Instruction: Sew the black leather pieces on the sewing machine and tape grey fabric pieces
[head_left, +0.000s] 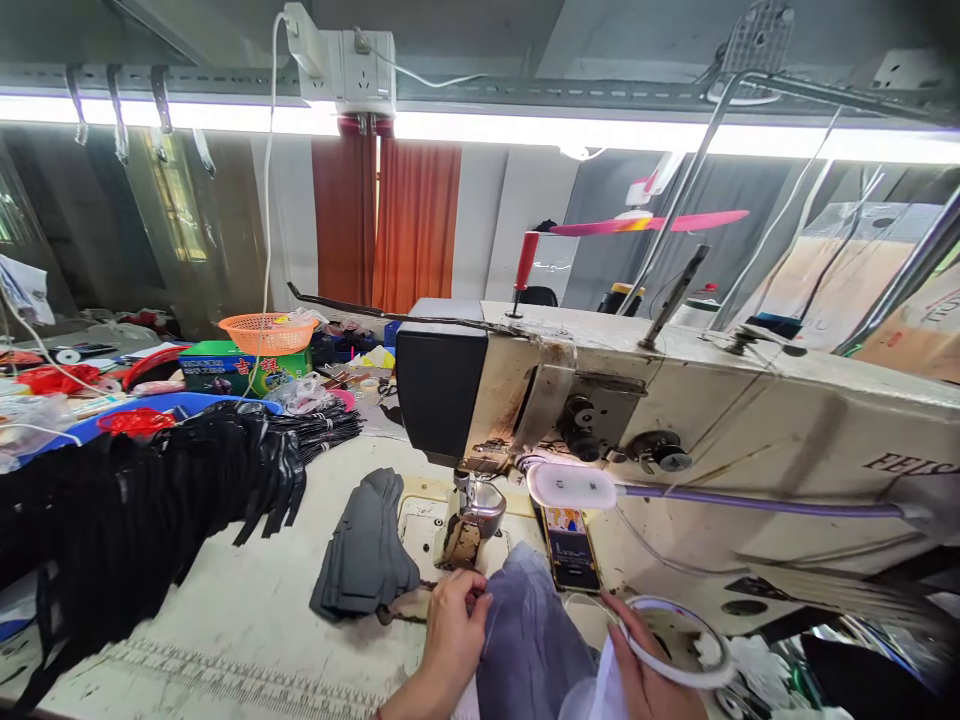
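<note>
My left hand (454, 615) is closed, with thumb and fingertips pinched at the upper left edge of a grey-blue fabric piece (529, 640) in front of the sewing machine. My right hand (649, 670) lies at the lower right, its visible fingers stretched and apart. They are beside a white-rimmed round tub (712, 675) and a pale sheet-like piece (607, 690); whether they touch either is unclear. A stack of dark grey shaped pieces (364, 550) sits left of the presser foot (469, 495), just beyond my left hand.
The sewing machine head (750, 420) spans the right side, with a lit lamp (570, 485) on a purple gooseneck. A phone (574, 550) lies below it. Black strips (165, 500) are heaped at left, near an orange basket (270, 333) on a green box (202, 370).
</note>
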